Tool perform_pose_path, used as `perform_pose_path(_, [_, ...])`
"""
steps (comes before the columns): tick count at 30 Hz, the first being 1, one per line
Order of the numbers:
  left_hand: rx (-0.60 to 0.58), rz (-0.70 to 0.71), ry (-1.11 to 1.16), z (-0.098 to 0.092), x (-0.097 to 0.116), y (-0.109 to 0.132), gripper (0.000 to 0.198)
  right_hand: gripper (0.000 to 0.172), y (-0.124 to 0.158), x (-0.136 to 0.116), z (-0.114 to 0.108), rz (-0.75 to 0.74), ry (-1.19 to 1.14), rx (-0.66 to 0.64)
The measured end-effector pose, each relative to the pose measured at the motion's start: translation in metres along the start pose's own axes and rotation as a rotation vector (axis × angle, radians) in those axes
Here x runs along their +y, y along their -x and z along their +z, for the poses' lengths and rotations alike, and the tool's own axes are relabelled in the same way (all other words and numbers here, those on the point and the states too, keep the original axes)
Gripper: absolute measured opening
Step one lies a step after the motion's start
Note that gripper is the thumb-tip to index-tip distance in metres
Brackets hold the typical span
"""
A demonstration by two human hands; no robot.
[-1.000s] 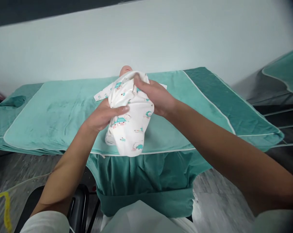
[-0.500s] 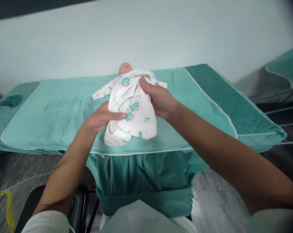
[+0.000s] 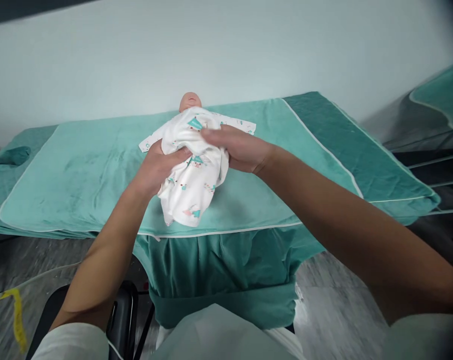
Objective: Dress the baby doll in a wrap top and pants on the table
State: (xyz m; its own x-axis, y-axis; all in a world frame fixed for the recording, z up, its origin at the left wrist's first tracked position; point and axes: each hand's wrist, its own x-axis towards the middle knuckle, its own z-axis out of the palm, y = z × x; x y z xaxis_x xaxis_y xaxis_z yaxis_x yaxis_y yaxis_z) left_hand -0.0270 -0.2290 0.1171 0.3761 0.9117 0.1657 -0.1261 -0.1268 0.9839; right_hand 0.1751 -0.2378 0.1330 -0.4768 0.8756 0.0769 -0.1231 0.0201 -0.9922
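Observation:
A baby doll lies on its back on the green-covered bed, its head toward the wall and its sleeved arms spread. It wears a white baby gown printed with small teal figures. At the gown's left side my left hand is closed on the cloth, thumb on top and fingers underneath. On the other side my right hand grips the gown near the doll's middle, its thumb lying across the bunched fabric. Any legs are hidden under the gown.
The bed's pale green cover has white piping, with a darker green section at right. A white wall stands behind. A black chair and yellow tape are at lower left.
The gown's front, gathered up before, now lies lower and flatter over the doll, showing more of its chest and right-hand sleeve. My right hand has shifted slightly left and down.

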Motion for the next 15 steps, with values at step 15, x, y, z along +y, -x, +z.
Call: perform_pose_path(15, [-0.372,-0.206,-0.749,0.006,-0.075,-0.004,0.027,0.033,0.058,0.161,-0.007,0.268,0.062,0.56])
